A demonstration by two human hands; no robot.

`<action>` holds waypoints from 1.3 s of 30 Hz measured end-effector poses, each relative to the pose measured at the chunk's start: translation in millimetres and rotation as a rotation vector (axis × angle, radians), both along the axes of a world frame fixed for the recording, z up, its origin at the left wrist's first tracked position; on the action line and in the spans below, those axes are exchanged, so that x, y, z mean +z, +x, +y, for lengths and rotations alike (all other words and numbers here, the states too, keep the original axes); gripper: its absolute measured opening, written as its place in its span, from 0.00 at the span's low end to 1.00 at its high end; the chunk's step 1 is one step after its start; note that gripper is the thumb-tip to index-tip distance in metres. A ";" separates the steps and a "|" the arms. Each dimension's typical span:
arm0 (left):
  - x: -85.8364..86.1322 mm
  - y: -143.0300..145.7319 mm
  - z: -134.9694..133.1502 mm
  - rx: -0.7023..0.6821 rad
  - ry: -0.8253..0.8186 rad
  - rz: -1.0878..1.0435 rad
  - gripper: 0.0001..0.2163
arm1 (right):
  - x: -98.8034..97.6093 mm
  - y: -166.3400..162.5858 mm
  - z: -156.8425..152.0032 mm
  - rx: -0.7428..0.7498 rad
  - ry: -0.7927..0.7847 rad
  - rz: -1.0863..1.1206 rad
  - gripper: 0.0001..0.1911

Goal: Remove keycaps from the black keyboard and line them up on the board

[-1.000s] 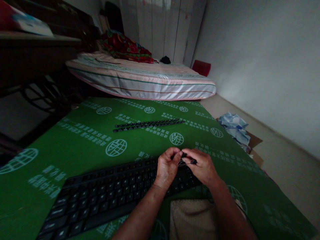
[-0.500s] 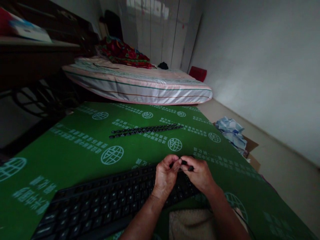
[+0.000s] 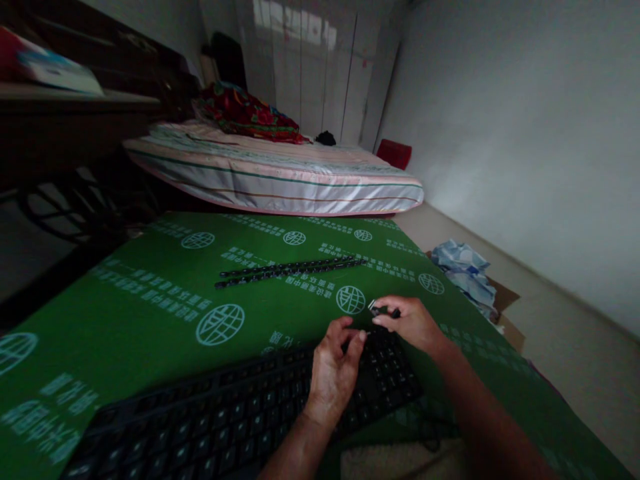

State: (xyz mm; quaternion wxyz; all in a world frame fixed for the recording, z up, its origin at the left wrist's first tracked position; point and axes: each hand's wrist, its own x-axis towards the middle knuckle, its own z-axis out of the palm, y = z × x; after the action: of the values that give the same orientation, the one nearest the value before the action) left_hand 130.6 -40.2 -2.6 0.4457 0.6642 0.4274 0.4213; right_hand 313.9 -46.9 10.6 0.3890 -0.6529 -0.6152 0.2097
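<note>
My right hand (image 3: 407, 320) pinches a small black USB plug (image 3: 384, 311), its bright metal end pointing left. The hand is above the right end of a black keyboard (image 3: 220, 400). My left hand (image 3: 336, 363) is over the keyboard, lower and to the left, with its fingers curled. A tiny pale bit shows at the left thumb tip, too small to name. The two hands are apart. Part of the keyboard is hidden under my left hand and forearm.
Two long black beaded-looking strips (image 3: 290, 268) lie across the green printed table cover (image 3: 165, 300). A beige cloth-like item (image 3: 400, 460) is at the near edge, beside a dark cable. Beyond the table stands a bed (image 3: 280, 177); crumpled blue-white material (image 3: 460, 267) is at right.
My hands were together around the black plug; now they are apart. The right hand has moved up and right with the plug, uncovering its metal end and more keys.
</note>
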 end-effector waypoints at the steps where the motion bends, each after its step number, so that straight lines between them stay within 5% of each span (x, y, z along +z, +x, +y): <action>1: 1.3 0.0 -0.7 0.001 0.005 0.025 0.12 | -3.2 10.6 11.5 -0.041 -0.002 -0.007 0.13; 7: -1.1 -0.8 -4.0 -0.026 0.070 0.177 0.09 | -22.6 60.1 83.0 -0.195 -0.118 0.008 0.15; 15: -11.3 -3.7 -3.5 -0.006 0.163 0.204 0.09 | -37.1 86.5 138.3 -0.165 -0.177 -0.005 0.15; 27: -30.2 1.1 -5.1 0.075 0.273 0.129 0.08 | -39.7 97.2 172.2 -0.093 -0.253 -0.031 0.17; 39: -34.7 1.6 -5.2 0.083 0.292 0.117 0.09 | -36.8 95.0 172.0 -0.086 -0.260 -0.033 0.17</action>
State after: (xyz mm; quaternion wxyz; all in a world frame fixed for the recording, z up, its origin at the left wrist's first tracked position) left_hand 132.2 -45.5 -37.3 0.3011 0.7272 0.4140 0.4573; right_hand 409.0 125.1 -26.2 0.2997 -0.7267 -0.5607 0.2602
